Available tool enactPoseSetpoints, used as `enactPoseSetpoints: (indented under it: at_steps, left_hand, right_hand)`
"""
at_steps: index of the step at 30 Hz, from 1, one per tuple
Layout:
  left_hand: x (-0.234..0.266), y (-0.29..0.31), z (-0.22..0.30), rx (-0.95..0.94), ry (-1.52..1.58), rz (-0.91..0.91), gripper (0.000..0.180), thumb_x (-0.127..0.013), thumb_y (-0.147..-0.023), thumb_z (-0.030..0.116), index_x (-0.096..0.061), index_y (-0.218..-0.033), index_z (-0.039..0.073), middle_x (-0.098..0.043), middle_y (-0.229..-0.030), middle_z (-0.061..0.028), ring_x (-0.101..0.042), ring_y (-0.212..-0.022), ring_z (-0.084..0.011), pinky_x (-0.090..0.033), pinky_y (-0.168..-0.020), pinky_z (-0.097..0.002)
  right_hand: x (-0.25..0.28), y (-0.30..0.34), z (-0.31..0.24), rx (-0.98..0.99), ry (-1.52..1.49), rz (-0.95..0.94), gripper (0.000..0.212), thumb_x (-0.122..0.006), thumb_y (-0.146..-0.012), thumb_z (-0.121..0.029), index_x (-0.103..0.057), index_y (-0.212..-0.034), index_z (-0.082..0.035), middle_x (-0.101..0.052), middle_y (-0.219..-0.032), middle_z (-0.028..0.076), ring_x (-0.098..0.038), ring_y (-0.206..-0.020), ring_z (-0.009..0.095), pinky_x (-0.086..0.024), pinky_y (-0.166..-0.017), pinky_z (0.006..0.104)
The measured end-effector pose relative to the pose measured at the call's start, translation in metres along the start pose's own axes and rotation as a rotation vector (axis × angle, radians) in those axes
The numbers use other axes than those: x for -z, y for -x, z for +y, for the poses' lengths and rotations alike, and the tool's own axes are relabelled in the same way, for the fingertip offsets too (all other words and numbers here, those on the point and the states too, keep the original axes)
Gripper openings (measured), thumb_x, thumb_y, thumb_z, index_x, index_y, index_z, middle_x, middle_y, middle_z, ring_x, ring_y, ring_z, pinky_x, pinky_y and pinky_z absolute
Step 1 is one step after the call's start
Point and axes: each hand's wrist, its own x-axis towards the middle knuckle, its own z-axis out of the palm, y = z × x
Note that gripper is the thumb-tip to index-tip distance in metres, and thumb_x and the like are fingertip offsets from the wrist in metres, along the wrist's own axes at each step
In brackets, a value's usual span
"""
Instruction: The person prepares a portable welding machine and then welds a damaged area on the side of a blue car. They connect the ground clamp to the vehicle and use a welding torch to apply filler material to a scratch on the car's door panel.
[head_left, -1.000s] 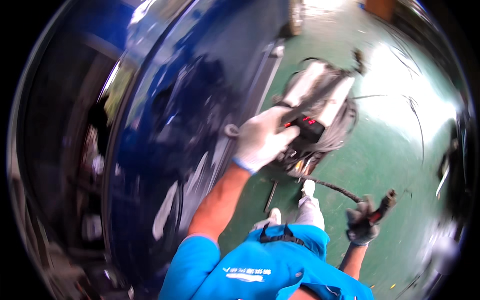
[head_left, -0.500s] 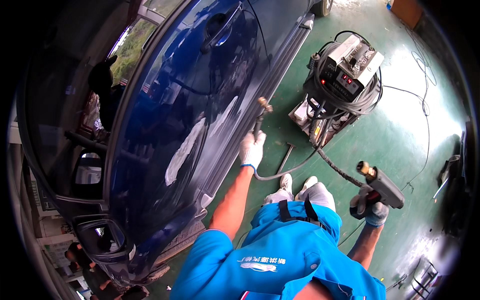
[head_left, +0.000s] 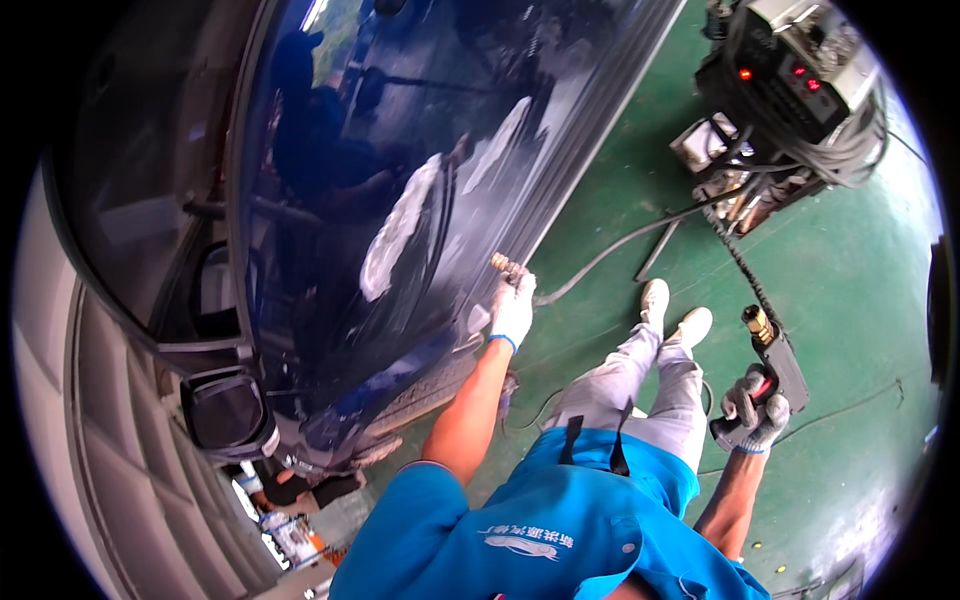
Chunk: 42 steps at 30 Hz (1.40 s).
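My left hand point(head_left: 513, 312), in a white knit glove, is closed around the brass-tipped end point(head_left: 504, 264) of a grey cable point(head_left: 612, 243). It is beside the lower edge of a blue car door point(head_left: 335, 225); whether the tip touches the car I cannot tell. Long pale, scraped-looking patches point(head_left: 402, 232) mark the door. Out to the right, my gloved right hand point(head_left: 757, 412) grips a dark grey pistol-shaped welding gun point(head_left: 787, 372) by its handle. Its brass nozzle point(head_left: 758, 324) points away from me, and a dark hose point(head_left: 745, 262) runs from it toward the machine.
A box-shaped machine point(head_left: 800, 75) with red lights and coiled cables stands on a cart at the far right. A T-shaped metal bar point(head_left: 657, 250) lies on the green floor point(head_left: 590, 320). The side mirror point(head_left: 228, 412) juts out at the left; a thin cable point(head_left: 845, 410) crosses the floor at right.
My view has shifted toward the car's front, and the machine now sits farther up and right. The brass-tipped cable end is lower in view, tilted leftward. The gun has turned more upright.
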Motion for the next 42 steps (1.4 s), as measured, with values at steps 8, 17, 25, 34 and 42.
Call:
enactPoseSetpoints:
  at_steps: [8, 17, 25, 34, 42]
  left_hand:
    - [0.012, -0.019, -0.023, -0.076, 0.159, 0.078, 0.018, -0.064, -0.095, 0.02, -0.062, -0.109, 0.009, -0.057, -0.089, 0.0034, -0.05, -0.073, -0.006, -0.044, -0.068, -0.0243]
    - [-0.027, -0.097, -0.031, 0.09, 0.147, -0.14, 0.024, -0.061, -0.098, 0.03, -0.062, -0.107, 0.008, -0.065, -0.084, 0.0007, -0.057, -0.071, -0.0091, -0.048, -0.062, -0.0279]
    - [-0.115, -0.232, 0.018, -0.049, 0.224, -0.336, 0.026, -0.065, -0.096, 0.031, -0.063, -0.103, 0.006, -0.068, -0.084, -0.0016, -0.063, -0.073, -0.0105, -0.053, -0.06, -0.0287]
    - [-0.166, -0.317, 0.047, -0.086, 0.161, -0.031, 0.027, -0.066, -0.095, 0.027, -0.064, -0.095, 0.0, -0.067, -0.081, -0.0057, -0.062, -0.076, -0.0155, -0.05, -0.075, -0.0329]
    - [-0.166, -0.327, 0.061, -0.076, 0.053, 0.105, 0.028, -0.068, -0.092, 0.03, -0.065, -0.095, 0.001, -0.069, -0.082, -0.0116, -0.065, -0.076, -0.0239, -0.05, -0.076, -0.0382]
  right_hand:
    - [0.02, -0.012, 0.012, -0.088, 0.092, 0.162, 0.047, -0.075, -0.079, -0.016, -0.056, -0.109, 0.014, -0.061, -0.078, 0.016, -0.06, -0.052, 0.022, -0.058, -0.068, 0.0504]
    - [0.058, -0.032, 0.029, -0.07, 0.157, 0.316, 0.05, -0.077, -0.076, -0.017, -0.056, -0.104, 0.018, -0.062, -0.07, 0.021, -0.063, -0.052, 0.029, -0.06, -0.067, 0.0542]
    - [0.1, -0.076, 0.097, -0.113, 0.104, 0.409, 0.051, -0.076, -0.072, -0.018, -0.058, -0.104, 0.017, -0.059, -0.062, 0.021, -0.063, -0.054, 0.032, -0.058, -0.069, 0.0555]
    - [0.082, -0.108, 0.106, -0.099, -0.047, 0.423, 0.049, -0.071, -0.077, -0.016, -0.059, -0.113, 0.015, -0.07, -0.093, 0.02, -0.06, -0.051, 0.027, -0.056, -0.064, 0.0533]
    - [0.083, -0.124, 0.097, -0.104, 0.06, 0.462, 0.05, -0.075, -0.077, -0.022, -0.059, -0.106, 0.015, -0.064, -0.076, 0.02, -0.059, -0.049, 0.027, -0.055, -0.06, 0.0524]
